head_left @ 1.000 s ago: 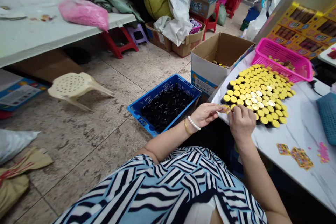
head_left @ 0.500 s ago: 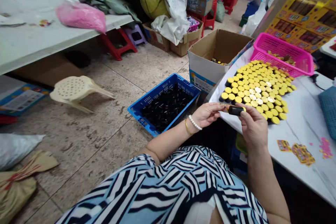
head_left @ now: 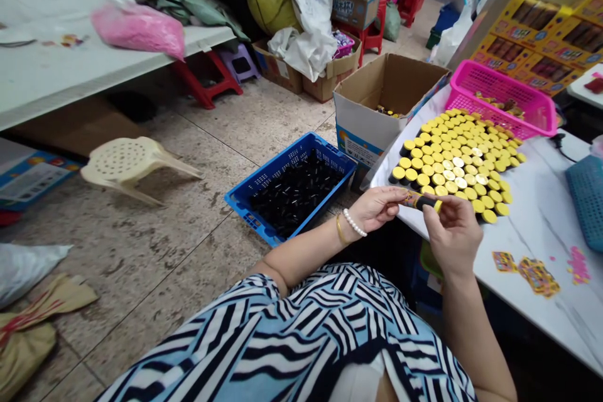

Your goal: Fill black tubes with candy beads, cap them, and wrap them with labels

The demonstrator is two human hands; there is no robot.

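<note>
Over the table's near edge, my right hand (head_left: 455, 226) grips a small black tube (head_left: 425, 202) by its yellow-capped end. The fingers of my left hand (head_left: 377, 207) pinch a small orange-patterned label (head_left: 409, 199) at the tube's other end. How far the label lies round the tube is too small to tell. Just beyond both hands, many yellow-capped black tubes (head_left: 452, 160) stand upright in a block. To the right of my right hand, patterned cards or labels (head_left: 539, 276) lie in a small pile beside scattered pink bits (head_left: 578, 265).
A blue crate (head_left: 271, 235) of black pieces sits on the floor. Near it are an open cardboard box (head_left: 360, 122) and a cream stool (head_left: 125, 160). A pink basket (head_left: 532, 119) stands behind the tubes; a teal basket (head_left: 586, 201) is at right.
The label and black tube are now closer together, with the tube turned slightly and more covered by my right fingers. The whole view has shifted a little.
</note>
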